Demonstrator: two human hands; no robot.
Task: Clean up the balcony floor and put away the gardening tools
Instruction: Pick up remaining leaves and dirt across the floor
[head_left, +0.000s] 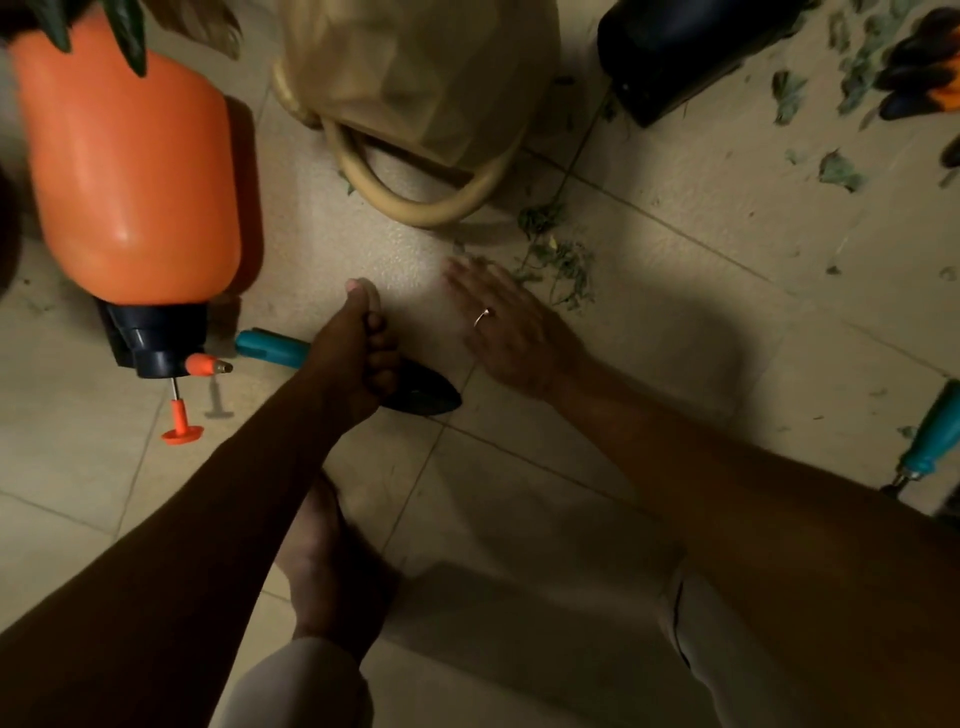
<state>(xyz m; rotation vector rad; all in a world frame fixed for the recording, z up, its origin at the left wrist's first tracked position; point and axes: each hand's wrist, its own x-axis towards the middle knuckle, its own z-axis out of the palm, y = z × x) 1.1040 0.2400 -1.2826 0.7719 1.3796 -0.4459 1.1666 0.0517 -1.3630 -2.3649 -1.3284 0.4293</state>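
Note:
A hand trowel lies on the tiled floor, its teal handle (270, 351) pointing left and its dark blade (428, 397) to the right. My left hand (358, 353) grips it around the neck between handle and blade, fingers curled. My right hand (511, 330) is spread flat just above the floor, fingers straight, to the right of the trowel. A small heap of dry green leaves and stems (563, 265) lies right beside its fingertips. More leaf scraps (836, 171) are scattered over the tiles at the upper right.
An orange pressure sprayer (130, 171) lies on its side at the left, nozzle near the trowel handle. A beige bag with loop handles (415, 78) stands behind. A dark pot (675, 52), dark-and-orange gloves (919, 67) and another teal-handled tool (930, 441) are at the right. My bare foot (322, 561) is below.

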